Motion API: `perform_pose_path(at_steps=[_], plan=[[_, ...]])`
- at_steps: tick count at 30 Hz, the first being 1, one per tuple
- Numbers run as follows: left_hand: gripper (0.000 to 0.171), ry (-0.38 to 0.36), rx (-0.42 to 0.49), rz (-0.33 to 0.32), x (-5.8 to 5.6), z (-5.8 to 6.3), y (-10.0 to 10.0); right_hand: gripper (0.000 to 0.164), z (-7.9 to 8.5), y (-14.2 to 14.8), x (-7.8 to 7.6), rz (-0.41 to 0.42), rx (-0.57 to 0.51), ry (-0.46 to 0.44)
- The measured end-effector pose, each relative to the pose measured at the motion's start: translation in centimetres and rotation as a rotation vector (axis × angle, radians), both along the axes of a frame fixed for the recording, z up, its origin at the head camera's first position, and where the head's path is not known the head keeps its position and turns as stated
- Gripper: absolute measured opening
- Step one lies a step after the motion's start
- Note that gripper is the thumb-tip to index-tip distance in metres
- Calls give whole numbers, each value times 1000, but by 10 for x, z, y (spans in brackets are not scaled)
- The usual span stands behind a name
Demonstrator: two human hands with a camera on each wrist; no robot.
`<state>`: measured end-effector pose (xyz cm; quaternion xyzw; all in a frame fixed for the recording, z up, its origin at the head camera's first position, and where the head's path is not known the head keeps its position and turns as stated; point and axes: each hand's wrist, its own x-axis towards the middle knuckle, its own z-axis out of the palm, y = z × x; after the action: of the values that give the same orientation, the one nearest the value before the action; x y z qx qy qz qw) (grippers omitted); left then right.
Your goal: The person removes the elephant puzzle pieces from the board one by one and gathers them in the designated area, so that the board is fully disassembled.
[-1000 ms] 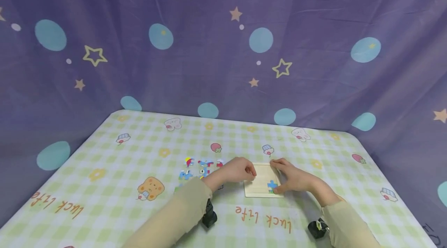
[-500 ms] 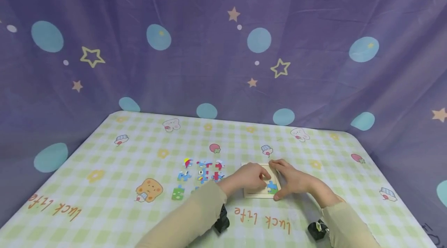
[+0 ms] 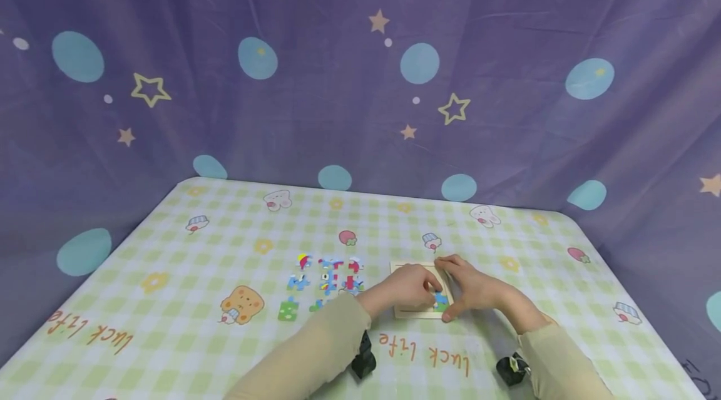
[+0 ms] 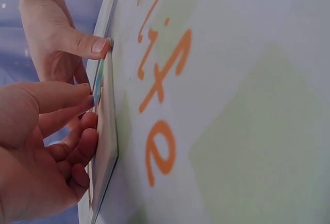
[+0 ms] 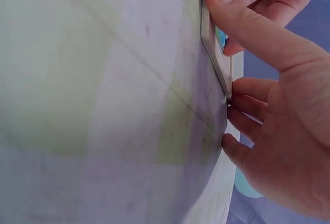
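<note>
A shallow wooden puzzle tray [image 3: 401, 271] lies on the table in the head view. Inside its near right corner sits a blue and green jigsaw piece [image 3: 442, 302], partly covered by fingers. My left hand [image 3: 410, 288] reaches over the tray and pinches at this piece with thumb and forefinger; the fingertips hide much of the contact. My right hand [image 3: 474, 288] grips the tray's right side, thumb at the near corner and fingers at the far one. The left wrist view shows the right thumb [image 4: 87, 44] on the tray edge, beside the blue of the piece.
Several loose jigsaw pieces [image 3: 328, 280] lie in rows left of the tray, some partly behind the left forearm. A green piece [image 3: 288, 310] is nearest the front. The checked tablecloth [image 3: 214, 275] carries printed figures; a purple curtain [image 3: 338, 124] hangs behind.
My left hand has moved right across the tray to the piece in its near right corner, uncovering more loose pieces on the left. The right hand has stayed at the tray's right side.
</note>
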<state>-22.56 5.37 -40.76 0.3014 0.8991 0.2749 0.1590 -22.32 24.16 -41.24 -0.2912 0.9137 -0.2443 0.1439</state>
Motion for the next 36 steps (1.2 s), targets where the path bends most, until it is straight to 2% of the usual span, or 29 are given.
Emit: perform_pose_path(at_steps=[6, 15, 22, 30, 36], plan=[[18, -7, 23, 28, 0, -3, 0, 105, 0, 0, 0, 11, -6, -4], [18, -38, 50, 28, 1, 1, 0, 105, 1, -1, 0, 0, -2, -1], [16, -26, 87, 31, -1, 0, 0, 104, 4, -1, 2, -10, -3, -10], [10, -12, 106, 104, -1, 1, -1, 104, 3, -1, 0, -12, -10, -5], [7, -15, 141, 121, -1, -1, -2, 105, 0, 0, 0, -18, -17, -15]])
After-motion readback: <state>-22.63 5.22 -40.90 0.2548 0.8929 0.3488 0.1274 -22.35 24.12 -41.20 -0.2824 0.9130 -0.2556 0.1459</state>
